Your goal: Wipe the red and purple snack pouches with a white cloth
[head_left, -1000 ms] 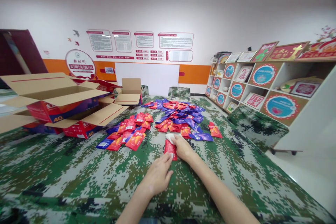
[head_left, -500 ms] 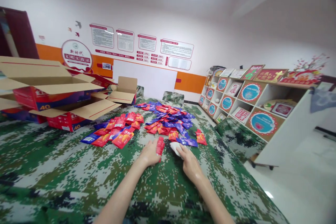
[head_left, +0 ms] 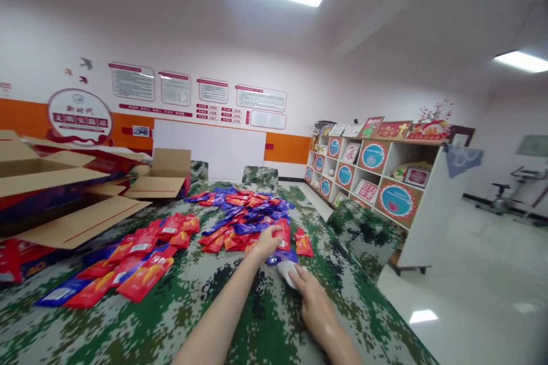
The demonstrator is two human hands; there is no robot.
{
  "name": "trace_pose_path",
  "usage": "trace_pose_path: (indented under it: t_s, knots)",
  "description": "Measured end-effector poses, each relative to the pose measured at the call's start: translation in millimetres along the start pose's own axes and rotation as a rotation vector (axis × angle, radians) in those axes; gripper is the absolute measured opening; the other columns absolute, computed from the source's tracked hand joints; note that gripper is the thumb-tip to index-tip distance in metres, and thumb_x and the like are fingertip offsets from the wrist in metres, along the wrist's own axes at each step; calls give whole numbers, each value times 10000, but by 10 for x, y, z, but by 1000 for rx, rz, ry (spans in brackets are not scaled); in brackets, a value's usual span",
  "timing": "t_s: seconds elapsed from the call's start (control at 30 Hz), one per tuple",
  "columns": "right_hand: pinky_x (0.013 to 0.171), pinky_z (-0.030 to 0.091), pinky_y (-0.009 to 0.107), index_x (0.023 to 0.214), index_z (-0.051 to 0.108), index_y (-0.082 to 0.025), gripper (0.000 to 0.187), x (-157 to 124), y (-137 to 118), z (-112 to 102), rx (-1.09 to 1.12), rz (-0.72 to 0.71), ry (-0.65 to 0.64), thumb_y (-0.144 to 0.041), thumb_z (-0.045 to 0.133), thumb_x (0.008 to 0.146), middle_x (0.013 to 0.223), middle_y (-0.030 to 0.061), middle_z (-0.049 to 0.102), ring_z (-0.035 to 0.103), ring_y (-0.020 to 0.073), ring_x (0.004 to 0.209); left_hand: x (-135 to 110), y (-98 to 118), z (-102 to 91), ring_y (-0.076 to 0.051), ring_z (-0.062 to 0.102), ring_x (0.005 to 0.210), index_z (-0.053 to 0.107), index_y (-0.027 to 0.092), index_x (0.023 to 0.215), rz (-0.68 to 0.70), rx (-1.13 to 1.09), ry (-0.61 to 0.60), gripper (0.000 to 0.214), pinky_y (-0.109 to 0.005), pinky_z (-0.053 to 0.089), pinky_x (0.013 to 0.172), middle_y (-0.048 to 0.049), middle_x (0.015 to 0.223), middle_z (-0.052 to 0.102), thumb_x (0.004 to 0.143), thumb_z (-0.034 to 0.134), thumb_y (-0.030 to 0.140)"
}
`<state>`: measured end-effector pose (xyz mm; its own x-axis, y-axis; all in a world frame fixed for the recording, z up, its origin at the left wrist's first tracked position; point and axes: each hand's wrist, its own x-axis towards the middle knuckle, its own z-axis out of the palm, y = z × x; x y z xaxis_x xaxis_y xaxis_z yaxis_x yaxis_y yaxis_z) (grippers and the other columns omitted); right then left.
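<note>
My left hand (head_left: 268, 244) is at the near right edge of a heap of red and purple packets (head_left: 240, 231). Its fingers are closed on a red packet (head_left: 283, 235) with a small white label. In my right hand (head_left: 314, 299) is a folded white cloth or tissue (head_left: 287, 274), pinched between thumb and fingers just above the table. A purple packet (head_left: 280, 256) lies between both hands, partly covered by the cloth. One red packet (head_left: 303, 243) lies by itself to the right.
A second group of red and purple packets (head_left: 143, 245) is spread at the left. Open cardboard boxes (head_left: 85, 219) stand behind it. The camouflage tablecloth (head_left: 205, 308) covers the table. Beyond its right edge are a covered chair (head_left: 363, 234) and a white shelf unit (head_left: 422, 228).
The camera view has turned right and tilted up. My left hand has moved forward from the bare cloth to the heap, with a red packet in its fingers. My right hand keeps the white cloth.
</note>
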<state>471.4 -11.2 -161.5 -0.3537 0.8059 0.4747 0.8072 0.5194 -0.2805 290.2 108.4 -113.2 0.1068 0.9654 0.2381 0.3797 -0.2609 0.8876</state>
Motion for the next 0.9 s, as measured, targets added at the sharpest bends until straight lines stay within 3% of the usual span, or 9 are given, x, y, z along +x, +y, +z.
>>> trace_pose_path:
  t_s: [0.1,0.2,0.33,0.43,0.53,0.63,0.8,0.9]
  knots:
    - [1055,348,470,1321,462,-293,720,-63,164,11,-21,25,13,14,352,679,1401,44,425,408,233,1272,365,6,413,-144,617,917,546,131,1180,-15,10,-88,471,-214,476,792,-57,1127,628,718,501,51]
    - [1057,351,459,1333,447,-294,703,-109,296,16,-33,64,-7,2,353,703,1412,42,405,402,235,1277,579,-86,696,-146,622,922,541,116,1190,-15,46,-145,473,-215,478,800,-67,1137,629,723,508,49]
    - [1058,354,461,1334,446,-299,708,-133,417,41,-31,73,-30,-7,382,692,1416,42,391,392,246,1282,722,-223,902,-163,603,1000,553,110,1191,23,129,-199,462,-232,451,884,-75,1158,623,731,526,75]
    - [1054,360,465,1340,436,-299,722,-141,446,58,-23,56,-17,-3,382,683,1412,43,394,398,243,1278,775,-257,946,-197,569,1070,578,103,1173,69,213,-235,452,-267,408,958,-94,1166,616,722,562,115]
    - [1053,361,469,1334,450,-271,699,-146,416,37,-13,31,16,1,358,697,1407,59,403,405,238,1274,747,-245,862,-228,523,1122,575,115,1185,131,304,-259,445,-322,359,1009,-110,1196,582,746,570,191]
    - [1059,345,477,1301,493,-247,673,-142,365,-20,1,17,46,8,348,695,1394,73,428,414,235,1268,567,-253,652,-232,472,1164,535,157,1233,216,395,-303,489,-341,315,1037,-97,1239,526,754,571,249]
    - [1050,351,474,1276,514,-214,664,-137,312,-109,-7,9,77,26,334,684,1380,94,451,433,213,1253,-18,-319,228,-270,378,1246,474,180,1289,287,535,-456,587,-373,270,1065,-102,1315,448,728,599,300]
    - [1048,353,463,1269,517,-197,662,-146,266,-154,-24,5,90,38,332,679,1379,97,453,435,209,1248,-400,-280,26,-267,379,1244,393,190,1345,306,615,-501,587,-383,290,1052,-100,1372,386,786,529,309]
